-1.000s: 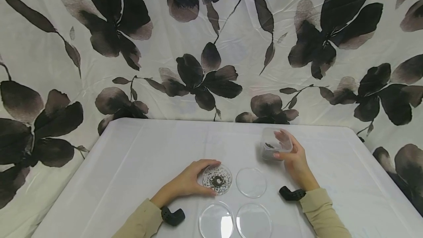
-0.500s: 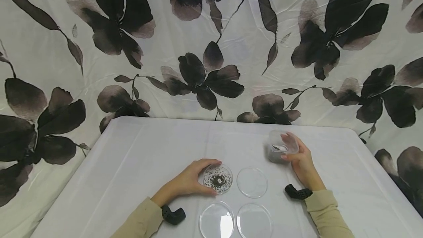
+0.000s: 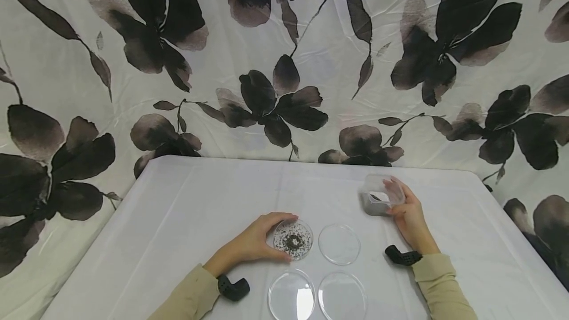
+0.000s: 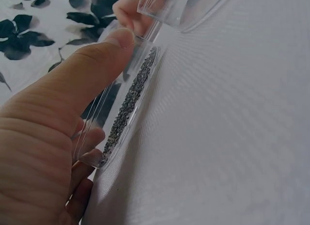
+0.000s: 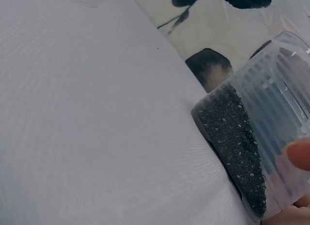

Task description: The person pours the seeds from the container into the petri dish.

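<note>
My left hand (image 3: 253, 241) grips a round clear petri dish (image 3: 277, 236) from the left, thumb at the near rim and fingers at the far one. Small dark seeds (image 4: 131, 101) are scattered inside it, denser around a small bare spot near the middle. Off to the right and farther back, my right hand (image 3: 411, 219) holds a clear square-mouthed plastic container (image 5: 286, 89) between thumb and fingers. More dark seeds (image 5: 232, 147) fill its lower part, heaped against one side. The container is at the table surface in the right wrist view.
To the right of the seeded dish lies a clear round dish or lid (image 3: 339, 245). Two larger clear rounds (image 3: 291, 295) sit side by side nearer the front. A white cloth covers the table (image 3: 213, 191); a floral curtain (image 3: 200, 112) hangs behind it.
My right hand and the plastic container have moved a little to the right. The left hand stays on the petri dish, and the other clear rounds keep their places.
</note>
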`<state>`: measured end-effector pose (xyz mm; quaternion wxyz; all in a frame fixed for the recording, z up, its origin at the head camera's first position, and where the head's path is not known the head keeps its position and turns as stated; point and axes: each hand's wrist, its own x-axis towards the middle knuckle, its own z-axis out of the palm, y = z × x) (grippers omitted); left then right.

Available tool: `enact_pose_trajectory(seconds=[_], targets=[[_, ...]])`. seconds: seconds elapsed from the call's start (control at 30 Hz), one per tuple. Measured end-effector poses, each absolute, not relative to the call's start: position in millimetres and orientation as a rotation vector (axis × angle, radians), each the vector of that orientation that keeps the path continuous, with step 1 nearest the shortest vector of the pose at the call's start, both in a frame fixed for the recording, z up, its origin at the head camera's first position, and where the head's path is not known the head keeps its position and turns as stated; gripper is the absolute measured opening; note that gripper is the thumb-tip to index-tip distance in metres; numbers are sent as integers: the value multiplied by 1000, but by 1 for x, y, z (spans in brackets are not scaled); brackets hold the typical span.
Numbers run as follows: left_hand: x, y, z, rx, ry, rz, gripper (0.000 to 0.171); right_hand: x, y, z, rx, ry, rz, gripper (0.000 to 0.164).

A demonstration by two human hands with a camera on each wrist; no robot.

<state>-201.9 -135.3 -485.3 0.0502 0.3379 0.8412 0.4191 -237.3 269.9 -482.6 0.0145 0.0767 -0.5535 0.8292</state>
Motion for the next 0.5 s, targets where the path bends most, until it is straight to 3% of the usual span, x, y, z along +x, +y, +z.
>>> enact_pose_trajectory(seconds=[0.5], targets=[[-202, -134, -486, 1040, 2562, 1283, 89, -236, 266, -487, 120, -1872, 2374, 93]])
